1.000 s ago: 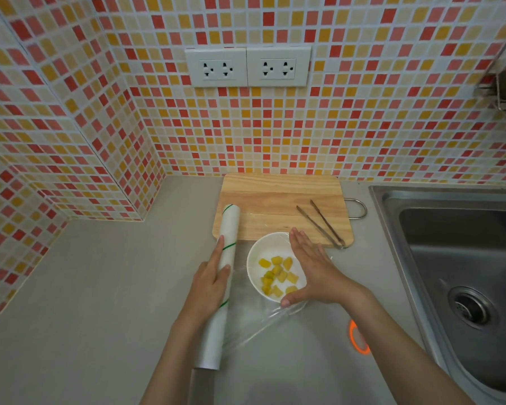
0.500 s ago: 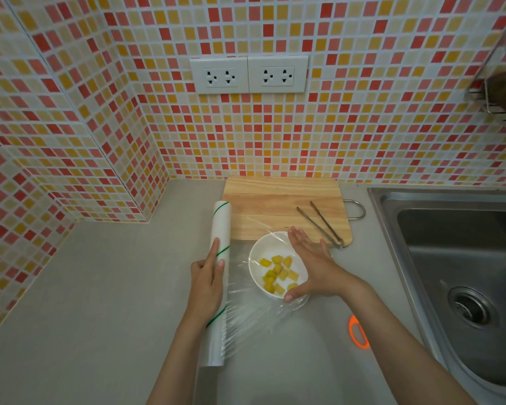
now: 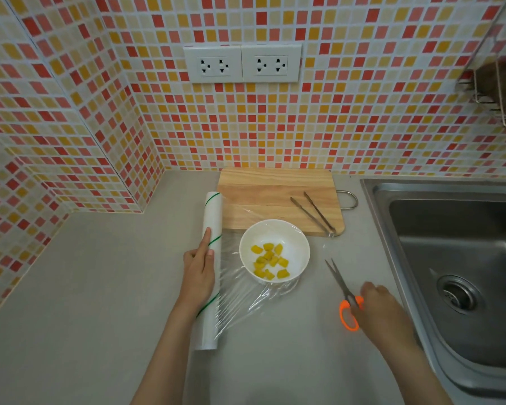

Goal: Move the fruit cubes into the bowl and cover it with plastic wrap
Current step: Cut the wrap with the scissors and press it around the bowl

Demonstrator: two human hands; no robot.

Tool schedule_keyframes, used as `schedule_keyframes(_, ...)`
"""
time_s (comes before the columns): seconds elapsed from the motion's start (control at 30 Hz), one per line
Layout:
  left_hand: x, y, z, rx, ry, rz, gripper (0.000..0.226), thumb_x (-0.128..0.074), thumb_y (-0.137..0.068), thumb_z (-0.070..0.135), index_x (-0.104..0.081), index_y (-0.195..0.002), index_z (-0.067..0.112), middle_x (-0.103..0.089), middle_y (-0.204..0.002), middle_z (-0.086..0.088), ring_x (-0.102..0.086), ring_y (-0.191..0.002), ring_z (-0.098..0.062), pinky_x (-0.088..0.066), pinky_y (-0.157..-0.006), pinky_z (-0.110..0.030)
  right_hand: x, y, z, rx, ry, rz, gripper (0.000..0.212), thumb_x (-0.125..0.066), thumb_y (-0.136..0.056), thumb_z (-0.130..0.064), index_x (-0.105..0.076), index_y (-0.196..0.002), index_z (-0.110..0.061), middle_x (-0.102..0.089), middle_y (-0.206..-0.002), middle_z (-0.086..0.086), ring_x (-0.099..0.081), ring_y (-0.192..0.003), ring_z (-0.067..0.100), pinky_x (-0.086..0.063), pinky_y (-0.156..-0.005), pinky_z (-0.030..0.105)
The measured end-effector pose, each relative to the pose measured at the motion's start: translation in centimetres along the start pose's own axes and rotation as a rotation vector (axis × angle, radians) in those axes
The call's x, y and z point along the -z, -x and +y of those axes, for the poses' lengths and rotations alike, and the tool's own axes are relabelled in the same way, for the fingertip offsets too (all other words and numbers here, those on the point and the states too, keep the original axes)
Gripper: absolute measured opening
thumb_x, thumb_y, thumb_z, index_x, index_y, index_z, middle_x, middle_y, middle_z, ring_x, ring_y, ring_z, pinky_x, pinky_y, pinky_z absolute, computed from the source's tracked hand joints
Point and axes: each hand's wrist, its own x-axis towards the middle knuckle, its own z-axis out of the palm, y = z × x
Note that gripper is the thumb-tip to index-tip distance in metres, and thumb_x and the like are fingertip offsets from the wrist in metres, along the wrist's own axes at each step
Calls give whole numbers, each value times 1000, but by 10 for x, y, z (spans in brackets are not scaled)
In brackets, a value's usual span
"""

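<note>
The left hand [image 3: 199, 273] grips the roll of plastic wrap [image 3: 212, 217] on the counter, index finger laid straight along it. The right hand [image 3: 380, 308] curls its fingers over the orange handle of the scissors [image 3: 338, 277]. The fruit cubes [image 3: 268, 260] lie in the white bowl [image 3: 300, 239], none visible on the cutting board [image 3: 269, 188]. The film [image 3: 246, 296] stretches from roll across bowl, uncut; cutting and tucking its edges appear to be left.

No text, label, brand or number can be read here — none.
</note>
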Motion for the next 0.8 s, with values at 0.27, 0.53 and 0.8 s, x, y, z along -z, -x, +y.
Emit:
schedule_keyframes(0.27, 3, -2, -3, 10, -13, -10, 47, -30, -101, 21, -23, -146, 31, -48, -110, -23, -33, -92, -3, -25, -83, -9, -2, 12, -5, 90, 182, 19, 21, -45, -90, -35, -38, -86, -16, -66, -100, 8, -63, -96, 29, -46, -73, 32)
schedule_keyframes(0.53, 1, -1, -4, 40, 14, -24, 47, -30, -101, 20, -23, -147, 29, -48, -107, -17, -36, -100, -10, -26, -82, -10, -3, 41, 6, 186, -638, -184, 21, -57, -86, -3, -52, -105, -11, -56, -54, -1, -49, -53, 19, -38, -57, 28)
schedule_keyframes(0.8, 3, -2, -1, 32, 27, -15, 47, -31, -101, 18, -24, -146, 28, -48, -100, -14, -35, -102, -11, -25, -83, -10, -26, 87, -23, 218, -878, -842, 45, -73, -61, -18, -57, -102, -7, -57, -60, -4, -53, -54, 8, -43, -57, 17)
